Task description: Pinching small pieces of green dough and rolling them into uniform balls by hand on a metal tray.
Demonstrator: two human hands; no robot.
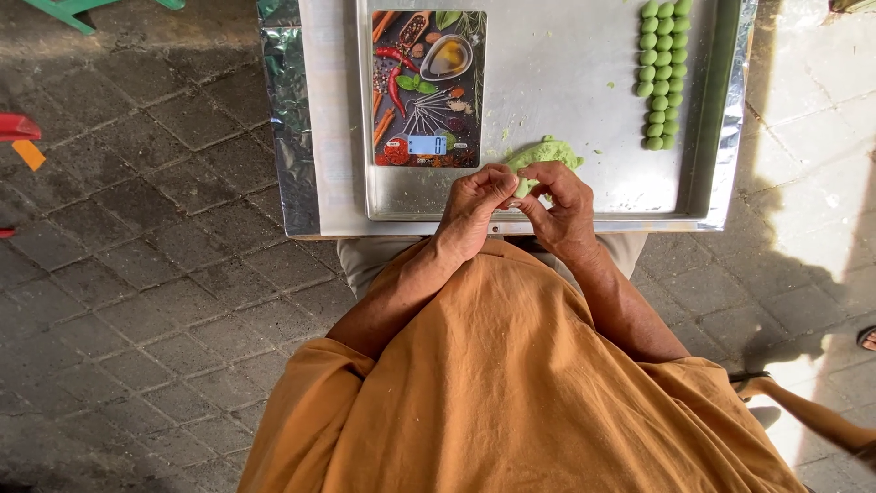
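Pinching small green dough bit betw. left hand & right hand, both closed on it, at tray near edge. Dough lump lies just beyond, nearer right hand. Scale far-left; 3 rows of green balls far-right.

Strong daylight enters from the right of the frame, where the paving at the upper and middle right is nearly washed out, while the grey interlocking stone floor on the left lies in even, dimmer shade. The shallow rectangular metal tray at upper centre reflects a broad pale glare across its bare surface, the crinkled foil strip along its left edge shows small highlights, and a hard-edged dark shadow falls on the ground at the lower right. Focus is sharp across the frame with no visible motion blur, and straight edges bend only slightly toward the corners.
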